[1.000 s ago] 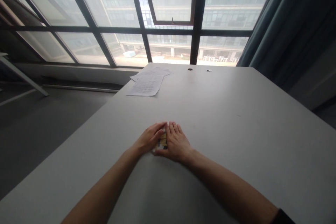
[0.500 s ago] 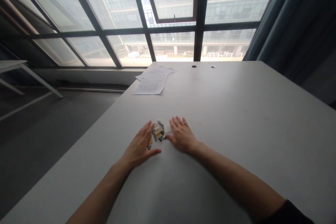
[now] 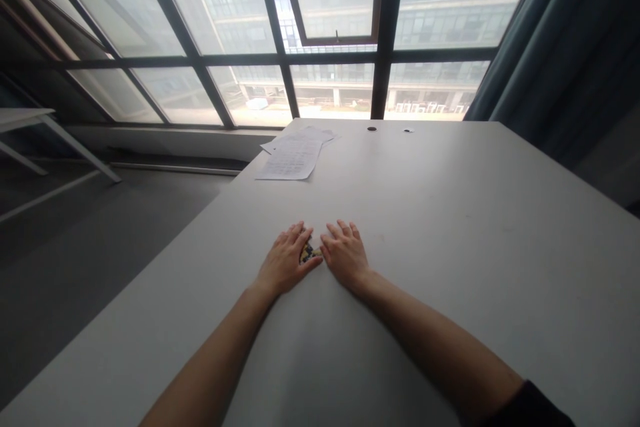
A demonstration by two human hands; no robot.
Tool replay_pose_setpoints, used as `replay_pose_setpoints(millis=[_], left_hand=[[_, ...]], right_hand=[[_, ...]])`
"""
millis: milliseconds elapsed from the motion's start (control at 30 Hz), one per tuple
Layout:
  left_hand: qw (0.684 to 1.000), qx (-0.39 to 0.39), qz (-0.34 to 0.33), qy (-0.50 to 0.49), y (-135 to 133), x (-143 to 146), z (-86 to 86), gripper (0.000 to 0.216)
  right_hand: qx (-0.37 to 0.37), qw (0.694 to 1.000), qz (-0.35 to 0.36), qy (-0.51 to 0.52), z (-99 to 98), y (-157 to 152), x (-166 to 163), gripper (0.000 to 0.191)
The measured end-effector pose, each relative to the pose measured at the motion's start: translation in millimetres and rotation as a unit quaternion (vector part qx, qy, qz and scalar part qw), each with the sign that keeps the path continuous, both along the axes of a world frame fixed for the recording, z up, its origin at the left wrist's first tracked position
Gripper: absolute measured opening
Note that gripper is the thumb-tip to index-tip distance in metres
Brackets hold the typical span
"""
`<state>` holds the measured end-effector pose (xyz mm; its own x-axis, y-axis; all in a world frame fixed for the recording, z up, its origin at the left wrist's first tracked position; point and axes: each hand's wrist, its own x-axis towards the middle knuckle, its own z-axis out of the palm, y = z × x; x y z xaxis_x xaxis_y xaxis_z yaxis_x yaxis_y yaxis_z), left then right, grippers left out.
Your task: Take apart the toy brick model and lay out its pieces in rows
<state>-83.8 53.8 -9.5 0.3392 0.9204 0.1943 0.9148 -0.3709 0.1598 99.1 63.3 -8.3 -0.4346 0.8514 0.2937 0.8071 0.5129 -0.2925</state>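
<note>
A small heap of toy building bricks (image 3: 307,254), yellow and dark pieces showing, lies on the worktop (image 3: 425,213), closer to its left edge than its right. The left hand (image 3: 286,257) is palm down over the left part of the heap, fingers slightly spread, thumb reaching along the near side. The right hand (image 3: 346,253) is palm down just right of it, fingers a little apart and slightly bent; whether it touches a brick cannot be told. Printed sheets (image 3: 291,157) overlap at the worktop's far left corner. Two round cable holes (image 3: 372,129) sit near the far edge.
</note>
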Motion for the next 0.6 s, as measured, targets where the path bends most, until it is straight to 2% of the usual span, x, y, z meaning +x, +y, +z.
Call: replay_pose_setpoints(millis=[133,233,333,433,500,533,567,600], left_hand=[[1.000,0.025,-0.002,-0.007,1.2,-0.8,-2.5,0.065],[0.997,0.065,0.007,-0.032,1.6,-4.7,-7.6,0.069],[0.985,0.136,0.024,-0.106,3.2,-10.4,-11.0,0.069],[0.942,0.222,0.088,-0.234,5.1,-13.3,-1.1,0.075],[0.904,0.261,0.129,-0.313,2.4,-9.2,16.9,0.077],[0.892,0.273,0.119,-0.341,-1.4,-4.3,28.6,0.078],[0.887,0.279,0.085,-0.358,-7.4,2.6,41.0,0.080],[0.891,0.277,0.038,-0.358,-15.3,11.5,53.1,0.081]], right_hand=[[-0.034,0.997,0.001,0.066,0.4,2.5,1.7,0.034],[-0.075,0.974,0.008,0.213,0.3,-5.5,20.6,0.037],[-0.145,0.902,-0.013,0.408,-2.4,-25.8,61.5,0.036],[-0.238,0.776,-0.080,0.579,-1.0,-53.1,119.7,0.042],[-0.248,0.697,-0.117,0.663,7.7,-72.0,161.4,0.050],[-0.231,0.680,-0.122,0.685,14.6,-81.7,181.0,0.056],[-0.199,0.685,-0.114,0.691,22.6,-91.6,198.8,0.062],[-0.157,0.712,-0.095,0.678,31.0,-101.7,213.9,0.067]])
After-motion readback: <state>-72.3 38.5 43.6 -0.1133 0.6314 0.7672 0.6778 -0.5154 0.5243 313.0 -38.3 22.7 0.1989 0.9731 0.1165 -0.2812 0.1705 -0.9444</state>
